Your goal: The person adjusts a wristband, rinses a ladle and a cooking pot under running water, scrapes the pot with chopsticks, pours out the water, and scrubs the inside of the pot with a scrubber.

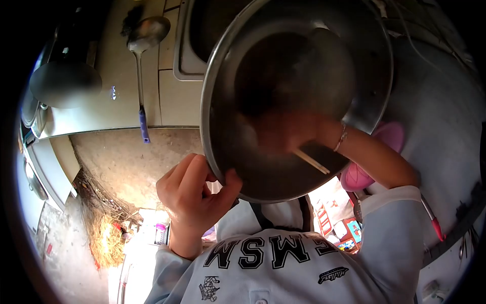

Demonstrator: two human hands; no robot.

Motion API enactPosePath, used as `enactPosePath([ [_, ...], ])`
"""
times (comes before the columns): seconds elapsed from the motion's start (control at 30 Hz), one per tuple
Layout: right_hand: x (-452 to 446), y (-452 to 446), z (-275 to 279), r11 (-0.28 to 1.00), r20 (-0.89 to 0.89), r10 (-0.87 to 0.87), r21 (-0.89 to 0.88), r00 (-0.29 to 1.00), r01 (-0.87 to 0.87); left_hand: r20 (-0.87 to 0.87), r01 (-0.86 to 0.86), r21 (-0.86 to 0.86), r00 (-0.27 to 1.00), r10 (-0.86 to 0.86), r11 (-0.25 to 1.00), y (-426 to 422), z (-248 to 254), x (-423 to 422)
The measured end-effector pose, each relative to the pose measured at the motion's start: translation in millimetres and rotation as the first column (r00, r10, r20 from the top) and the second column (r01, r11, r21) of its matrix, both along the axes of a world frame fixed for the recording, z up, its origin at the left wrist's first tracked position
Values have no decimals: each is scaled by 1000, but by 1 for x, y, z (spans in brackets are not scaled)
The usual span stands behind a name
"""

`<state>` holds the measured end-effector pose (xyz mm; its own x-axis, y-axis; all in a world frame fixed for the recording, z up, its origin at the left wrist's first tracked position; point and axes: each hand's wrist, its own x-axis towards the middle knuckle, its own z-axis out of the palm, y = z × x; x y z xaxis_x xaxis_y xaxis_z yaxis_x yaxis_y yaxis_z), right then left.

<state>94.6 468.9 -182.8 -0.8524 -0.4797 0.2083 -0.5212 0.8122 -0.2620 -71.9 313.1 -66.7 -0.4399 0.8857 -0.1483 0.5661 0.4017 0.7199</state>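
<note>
We clamp the tilted pan (pixel 268 177) by its rim in our left hand (pixel 195 195) near the table (pixel 182 104), our right hand (pixel 293 131) wrapped around chopsticks (pixel 312 161) inside it, work seemingly underway, shadow hiding how much remains.

Tan tiled countertop (pixel 185 104), L side of view: metal ladle (pixel 139 81) w/ blue handle lies on it, handle end past front edge; small shiny scrap (pixel 114 92) nearby. Below, grey floor (pixel 63 263) w/ loose straw (pixel 104 238).
</note>
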Motion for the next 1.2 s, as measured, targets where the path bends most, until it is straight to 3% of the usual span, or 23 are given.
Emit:
enactPosePath([
  [0.07,-12,24,4,915,-75,-394,-129,916,383,11,-13,13,1000,12,1000,0,-1,1],
  [0.1,-10,27,-1,917,-76,-390,-127,918,379,11,-17,15,1000,17,1000,0,-1,1],
  [0.2,4,16,-9,943,-2,-251,-225,968,244,14,4,17,1000,-4,1000,1,-1,-3],
  [0.27,17,-10,6,1000,24,22,12,999,-22,56,-65,-2,996,65,998,1,-3,-4],
  [0.3,18,-8,0,1000,26,19,12,999,-19,58,-62,-2,996,62,998,0,-3,-5],
  [0.37,19,2,-15,967,5,-209,-146,978,207,77,-61,-5,995,61,998,-1,-4,-5],
  [0.4,18,5,-12,968,6,-206,-143,979,205,79,-64,-3,995,64,998,-1,-5,-5],
  [0.47,11,11,-3,990,38,-37,-136,999,42,71,-69,5,995,68,998,-1,-6,-7],
  [0.5,13,8,-4,989,35,-39,-141,999,44,68,-67,1,995,67,998,-2,-6,-7],
  [0.57,23,0,-6,969,-4,227,-100,974,-226,73,-76,-8,994,77,997,-3,-7,-7],
  [0.6,20,5,-5,970,3,223,-98,975,-222,80,-72,-5,994,72,997,-3,-7,-7],
  [0.63,13,16,-5,994,50,-66,-87,997,70,85,-81,3,993,81,997,-2,-8,-6],
  [0.67,9,23,-3,934,89,-347,-62,934,352,90,-93,12,992,92,996,-2,-8,-6],
  [0.77,0,22,-6,969,-52,-246,-26,968,245,97,-99,-10,990,99,995,-3,-8,-8],
  [0.9,7,12,-9,970,10,-243,21,970,243,97,-105,11,990,104,994,-4,-10,-8],
  [0.97,6,22,-13,929,-17,-369,11,929,369,96,-128,-1,987,127,992,-4,-9,-6],
  [1.1,1,8,-2,970,7,-241,-22,970,242,71,-98,42,993,95,994,-8,-13,-9],
  [1.17,-4,21,-6,761,199,-589,-191,784,620,71,-107,33,992,104,994,-9,-12,-6],
  [1.2,-6,20,-5,764,192,-586,-192,787,616,66,-110,37,992,107,993,-10,-13,-6],
])
